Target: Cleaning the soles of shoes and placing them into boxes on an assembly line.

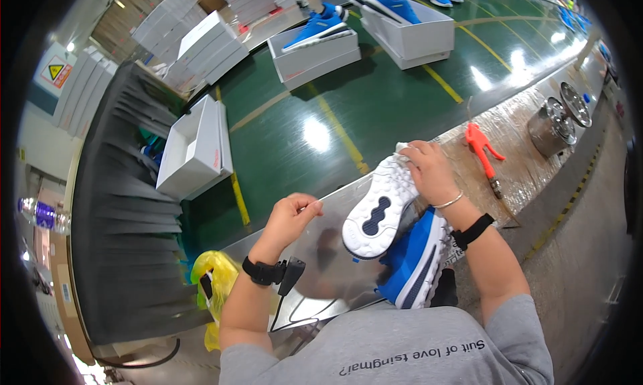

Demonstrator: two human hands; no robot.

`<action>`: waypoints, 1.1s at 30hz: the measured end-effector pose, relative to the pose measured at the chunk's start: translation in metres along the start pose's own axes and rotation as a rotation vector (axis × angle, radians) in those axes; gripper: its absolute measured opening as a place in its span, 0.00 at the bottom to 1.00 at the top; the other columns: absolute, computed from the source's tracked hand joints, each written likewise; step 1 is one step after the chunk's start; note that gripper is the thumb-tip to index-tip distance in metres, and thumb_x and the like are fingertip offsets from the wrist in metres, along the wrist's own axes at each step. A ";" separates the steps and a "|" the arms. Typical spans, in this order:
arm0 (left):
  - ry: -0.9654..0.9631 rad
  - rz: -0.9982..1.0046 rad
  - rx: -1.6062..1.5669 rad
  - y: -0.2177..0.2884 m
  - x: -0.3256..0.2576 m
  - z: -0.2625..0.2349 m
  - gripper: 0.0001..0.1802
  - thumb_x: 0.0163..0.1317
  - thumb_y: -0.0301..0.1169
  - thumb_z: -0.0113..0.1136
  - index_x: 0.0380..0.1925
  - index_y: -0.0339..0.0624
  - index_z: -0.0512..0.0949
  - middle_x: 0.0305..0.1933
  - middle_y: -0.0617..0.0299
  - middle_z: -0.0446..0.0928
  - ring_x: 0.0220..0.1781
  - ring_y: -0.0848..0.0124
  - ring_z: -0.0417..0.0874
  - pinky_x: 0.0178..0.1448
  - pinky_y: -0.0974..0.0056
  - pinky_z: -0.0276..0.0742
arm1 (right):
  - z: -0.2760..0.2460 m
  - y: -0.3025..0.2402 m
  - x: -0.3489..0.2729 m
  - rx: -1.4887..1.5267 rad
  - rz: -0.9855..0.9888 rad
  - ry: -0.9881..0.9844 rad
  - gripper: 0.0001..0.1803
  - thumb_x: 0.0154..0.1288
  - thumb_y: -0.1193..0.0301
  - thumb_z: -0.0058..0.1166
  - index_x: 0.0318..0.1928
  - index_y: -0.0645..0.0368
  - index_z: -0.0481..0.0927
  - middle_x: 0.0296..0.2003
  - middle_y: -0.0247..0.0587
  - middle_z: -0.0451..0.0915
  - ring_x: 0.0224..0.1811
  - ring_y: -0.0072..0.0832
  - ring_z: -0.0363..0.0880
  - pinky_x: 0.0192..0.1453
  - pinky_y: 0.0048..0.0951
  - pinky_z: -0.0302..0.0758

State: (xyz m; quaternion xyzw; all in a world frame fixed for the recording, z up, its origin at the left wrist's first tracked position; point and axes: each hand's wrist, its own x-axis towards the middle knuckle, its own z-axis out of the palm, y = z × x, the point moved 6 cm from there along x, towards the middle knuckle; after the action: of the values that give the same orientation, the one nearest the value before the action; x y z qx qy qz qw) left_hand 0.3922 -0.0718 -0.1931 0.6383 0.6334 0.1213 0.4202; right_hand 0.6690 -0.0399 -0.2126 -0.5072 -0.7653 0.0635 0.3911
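Right hand (429, 172) clamped on the far end of upturned shoe (379, 214), right beside blue shoe (414, 251). Left hand (291, 216) half-curled above surface (338, 281); can't tell if fully closed.

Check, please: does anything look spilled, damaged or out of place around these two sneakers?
Nothing looks spilled or plainly damaged. The sole-up sneaker is in the right hand; the blue sneaker lies tilted beside it. Only the yellow plastic bag by the left forearm looks untidy, being crumpled.
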 end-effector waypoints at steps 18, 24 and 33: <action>-0.435 -0.396 -1.161 -0.031 -0.049 0.127 0.22 0.64 0.47 0.51 0.47 0.41 0.73 0.38 0.62 0.77 0.43 0.67 0.78 0.52 0.58 0.72 | -0.007 0.006 0.004 0.005 -0.008 0.005 0.14 0.51 0.78 0.54 0.41 0.54 0.77 0.42 0.41 0.76 0.44 0.42 0.72 0.48 0.37 0.72; -0.301 -0.332 -1.542 -0.034 -0.043 0.149 0.28 0.59 0.39 0.59 0.56 0.37 0.67 0.55 0.52 0.72 0.56 0.60 0.74 0.58 0.54 0.70 | -0.011 0.020 -0.004 0.072 0.037 0.043 0.15 0.53 0.78 0.53 0.43 0.55 0.77 0.42 0.44 0.76 0.44 0.42 0.73 0.49 0.36 0.71; -0.528 -0.260 -1.283 -0.009 -0.068 0.153 0.31 0.57 0.38 0.62 0.57 0.37 0.65 0.57 0.58 0.72 0.58 0.64 0.72 0.63 0.53 0.64 | -0.033 0.113 -0.055 1.137 0.784 0.535 0.17 0.62 0.75 0.52 0.51 0.65 0.73 0.40 0.35 0.77 0.39 0.19 0.74 0.42 0.19 0.71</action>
State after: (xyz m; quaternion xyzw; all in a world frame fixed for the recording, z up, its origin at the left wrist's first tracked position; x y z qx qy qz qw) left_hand 0.4791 -0.1940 -0.2683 0.1916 0.3849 0.2607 0.8644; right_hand 0.7824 -0.0409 -0.2749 -0.4607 -0.2557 0.4593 0.7151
